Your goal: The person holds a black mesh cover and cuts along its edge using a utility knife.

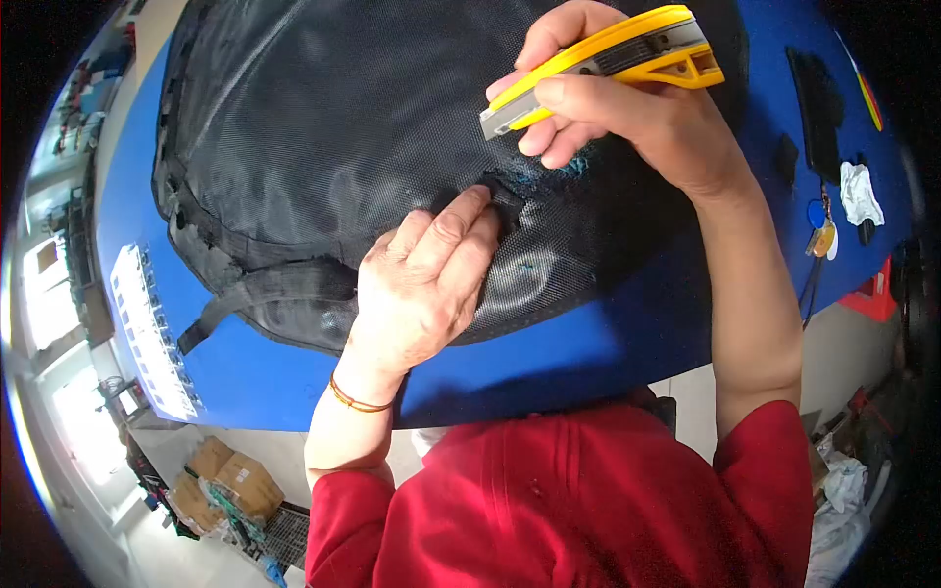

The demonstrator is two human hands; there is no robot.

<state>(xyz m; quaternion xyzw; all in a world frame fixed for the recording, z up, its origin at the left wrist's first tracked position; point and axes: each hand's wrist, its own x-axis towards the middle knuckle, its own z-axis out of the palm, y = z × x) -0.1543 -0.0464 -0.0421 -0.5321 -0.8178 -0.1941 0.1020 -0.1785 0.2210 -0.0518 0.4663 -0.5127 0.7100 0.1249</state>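
The yellow cutter [637, 57], gripped in the raised right hand [637, 116], slants blade-first toward the person's left over the black fabric [323, 167], whose frayed patch [521, 180] lies just beside the nearer left hand [426, 279], fingers together (pinching or merely pressing, I can't tell).

red top [608, 500] | red sleeves [769, 446] | thin orange-brown wrist band [355, 401]

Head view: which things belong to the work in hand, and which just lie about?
In use: utility knife, in the right hand; black woven bag, under the left hand; blue table.

Apparently lying about: crumpled white tissue; corded tags; cardboard boxes.
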